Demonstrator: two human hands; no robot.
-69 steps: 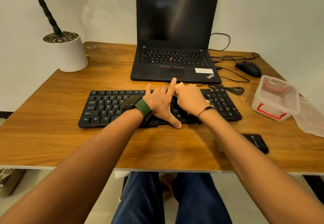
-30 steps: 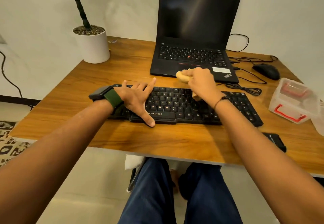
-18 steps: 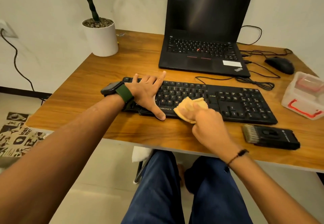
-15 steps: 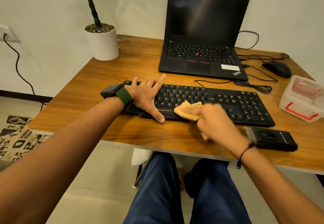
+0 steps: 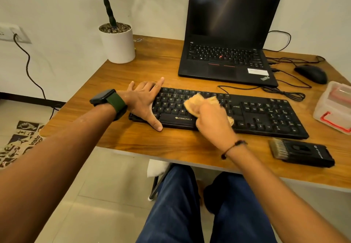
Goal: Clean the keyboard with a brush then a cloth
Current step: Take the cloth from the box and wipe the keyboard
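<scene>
Black keyboard (image 5: 256, 113) sits flat on the wooden desk (image 5: 171, 68), in front of the laptop (image 5: 228, 52). Left hand (image 5: 144, 102) lies on its left end, fingers straight and spread, thumb on the front edge. Right hand (image 5: 212, 121) has fingers curled round a tan cloth (image 5: 195, 102), bunched and pressed on the middle keys. Brush (image 5: 302, 152) lies on the desk just in front of the keyboard's right end, touching neither hand.
</scene>
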